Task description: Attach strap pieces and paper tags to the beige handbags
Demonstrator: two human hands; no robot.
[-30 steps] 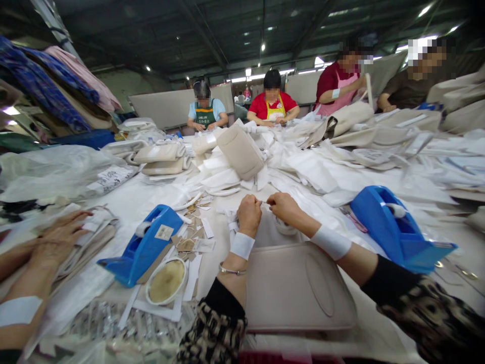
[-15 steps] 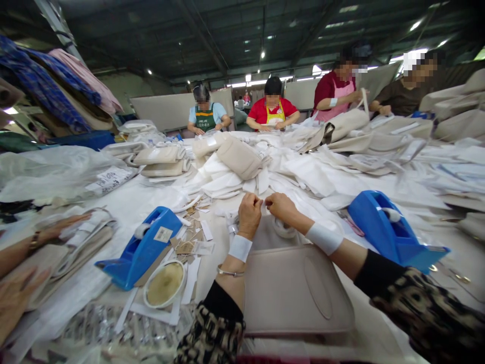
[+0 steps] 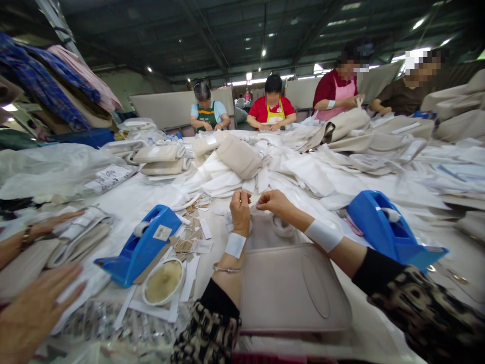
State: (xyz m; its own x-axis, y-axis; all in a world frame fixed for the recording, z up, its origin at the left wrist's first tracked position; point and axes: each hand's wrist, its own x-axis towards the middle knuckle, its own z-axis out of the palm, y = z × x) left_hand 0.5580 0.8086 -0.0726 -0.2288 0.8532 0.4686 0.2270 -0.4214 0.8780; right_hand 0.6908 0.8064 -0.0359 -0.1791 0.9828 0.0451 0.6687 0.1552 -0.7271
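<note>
My left hand is raised over the table with its fingers closed in a pinch. Beside it, my right hand also pinches, thumb against fingers, a small gap from the left. Whatever the fingertips hold is too small to make out. Under my wrists lies a flat beige bag with rounded corners and a stitched oval outline. Clear plastic spreads beyond its far edge. A roll of tape lies there too, just below my right hand.
Blue tape dispensers stand left and right. A white tub of yellowish stuff sits beside paper tags. A co-worker's hands reach in from the left. White sheets and beige bags are heaped ahead; several co-workers sit beyond.
Both my hands have shifted slightly left, and the gap between their fingertips is a little wider. At the left, the co-worker's nearer hand has moved right, fingers spread.
</note>
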